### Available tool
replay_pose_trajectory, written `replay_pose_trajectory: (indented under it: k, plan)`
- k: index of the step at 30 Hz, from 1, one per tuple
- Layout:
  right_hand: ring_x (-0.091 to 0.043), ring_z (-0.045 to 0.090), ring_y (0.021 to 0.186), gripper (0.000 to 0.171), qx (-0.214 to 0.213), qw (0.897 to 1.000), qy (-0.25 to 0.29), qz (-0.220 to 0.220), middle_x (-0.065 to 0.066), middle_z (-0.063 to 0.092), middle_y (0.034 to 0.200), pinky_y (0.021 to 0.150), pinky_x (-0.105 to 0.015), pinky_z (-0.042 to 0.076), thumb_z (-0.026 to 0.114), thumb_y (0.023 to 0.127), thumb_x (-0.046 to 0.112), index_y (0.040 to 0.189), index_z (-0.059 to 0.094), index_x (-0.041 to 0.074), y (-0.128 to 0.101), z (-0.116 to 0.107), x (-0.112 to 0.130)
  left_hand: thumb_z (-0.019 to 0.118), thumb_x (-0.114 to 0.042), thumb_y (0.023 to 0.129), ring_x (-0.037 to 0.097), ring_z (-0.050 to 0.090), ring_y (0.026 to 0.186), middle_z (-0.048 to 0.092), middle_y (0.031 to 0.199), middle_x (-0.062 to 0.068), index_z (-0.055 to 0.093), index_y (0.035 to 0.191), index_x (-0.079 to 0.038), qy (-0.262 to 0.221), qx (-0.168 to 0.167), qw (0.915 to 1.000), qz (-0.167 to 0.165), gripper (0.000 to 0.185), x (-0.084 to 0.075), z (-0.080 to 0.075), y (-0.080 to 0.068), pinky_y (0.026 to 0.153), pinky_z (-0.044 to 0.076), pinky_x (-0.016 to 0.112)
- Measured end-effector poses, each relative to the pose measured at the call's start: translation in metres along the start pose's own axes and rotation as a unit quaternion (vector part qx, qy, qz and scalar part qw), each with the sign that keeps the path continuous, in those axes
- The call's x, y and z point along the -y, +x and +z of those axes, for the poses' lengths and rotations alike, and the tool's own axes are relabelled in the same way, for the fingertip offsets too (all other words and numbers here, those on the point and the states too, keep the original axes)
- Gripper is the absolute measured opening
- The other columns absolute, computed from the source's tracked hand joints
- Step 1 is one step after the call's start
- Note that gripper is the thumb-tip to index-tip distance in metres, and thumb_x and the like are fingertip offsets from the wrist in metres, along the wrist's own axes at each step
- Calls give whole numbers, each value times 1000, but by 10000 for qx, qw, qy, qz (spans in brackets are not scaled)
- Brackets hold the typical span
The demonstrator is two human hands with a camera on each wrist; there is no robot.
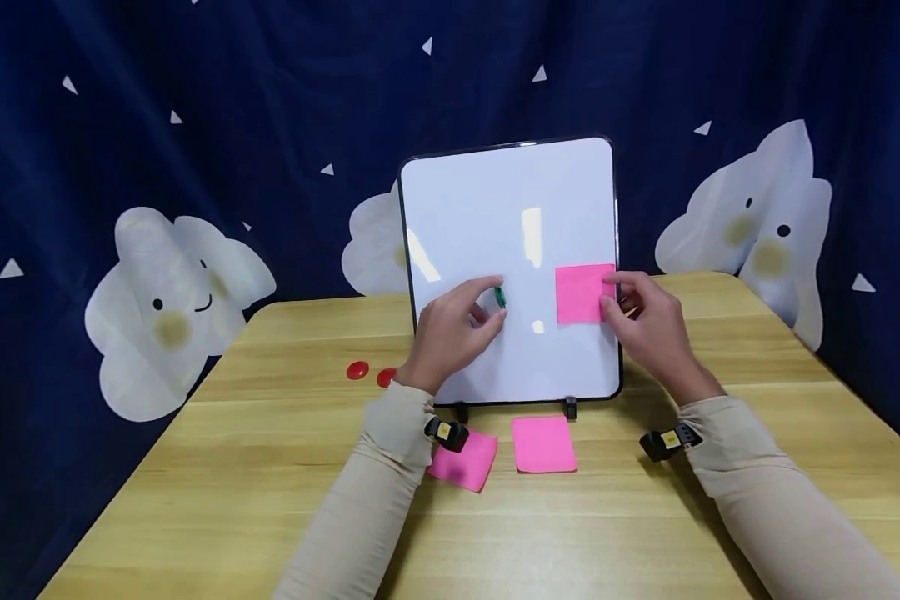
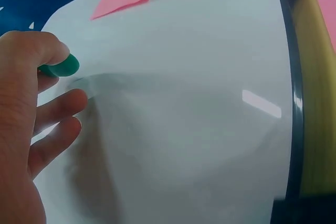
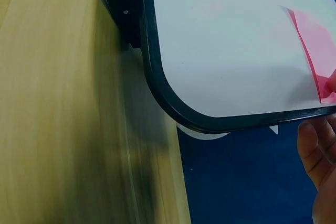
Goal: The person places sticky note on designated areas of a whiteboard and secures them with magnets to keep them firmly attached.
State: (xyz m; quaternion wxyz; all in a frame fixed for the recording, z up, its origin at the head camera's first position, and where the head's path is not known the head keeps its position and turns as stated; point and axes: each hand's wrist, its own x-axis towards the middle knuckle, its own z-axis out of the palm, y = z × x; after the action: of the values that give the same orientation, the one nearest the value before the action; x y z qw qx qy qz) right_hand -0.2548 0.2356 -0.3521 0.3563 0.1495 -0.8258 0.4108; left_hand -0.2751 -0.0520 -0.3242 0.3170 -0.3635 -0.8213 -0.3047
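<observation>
A framed whiteboard [image 1: 480, 208] stands upright on small black feet. My left hand [image 1: 450, 333] is in front of its lower middle and pinches a small round green magnet [image 1: 500, 297] between thumb and forefinger. In the left wrist view the green magnet [image 2: 67, 66] peeks out past a fingertip, the other fingers loosely bent. My right hand [image 1: 652, 321] pinches the right edge of a square pink paper note [image 1: 579, 294] near the board's right rim. The right wrist view has the note [image 3: 315, 40] slightly lifted along one side, the hand [image 3: 323, 156] partly cut off.
Two red round magnets [image 1: 357, 370] lie on the wooden table [image 1: 292, 467], left of the board. Two more pink notes [image 1: 545, 446] lie before the board, one partly behind the left wrist. A dark blue curtain [image 1: 270, 100] with cloud prints hangs behind.
</observation>
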Motion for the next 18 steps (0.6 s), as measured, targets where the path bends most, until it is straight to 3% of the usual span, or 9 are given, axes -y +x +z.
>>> replay_pose_trajectory:
  k: [18]
  plan:
    - [-19,55,64,25,-12,9999,-73,-128,-9,60,78,57,-13,44,68,92,2,117,64,2,-2,1,-5,73,-23,92,4,60,68,72,109,0,66,131,-12,74,136,9996,236,41,-23,18,24,54,44,18]
